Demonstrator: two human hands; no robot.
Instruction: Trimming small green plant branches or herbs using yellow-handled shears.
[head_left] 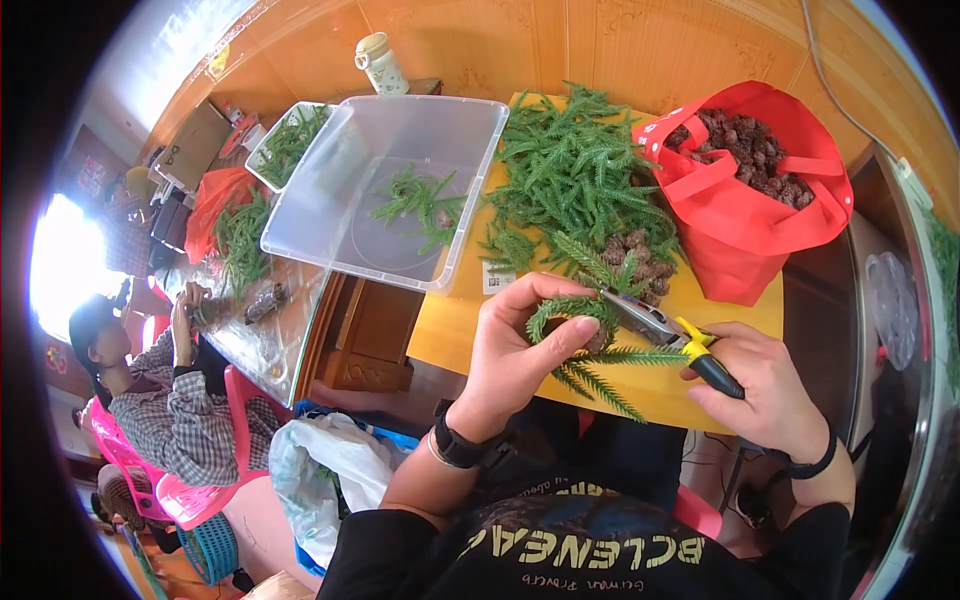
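Observation:
My left hand (505, 350) pinches a green artificial pine sprig (635, 356), part of it curled into a ring by the thumb and fingers, with loose needled stems sticking out to the right and downward. My right hand (768, 388) is closed around pliers (650, 320) with yellow-and-black handles. Their metal jaws lie against the upper side of the sprig; whether they bite on a stem, I cannot tell. Just beyond the jaws, several brown pinecones (640, 255) rest on the yellow tabletop (450, 330), beside a large pile of green sprigs (570, 155).
At the right stands a red bag (735, 265) filled with pinecones. A clear plastic bin (455, 260) holding a few sprigs sits left of the pile. A bottle (382, 65) stands behind it. A co-worker in a checked shirt (205, 425) sits at another table, far left.

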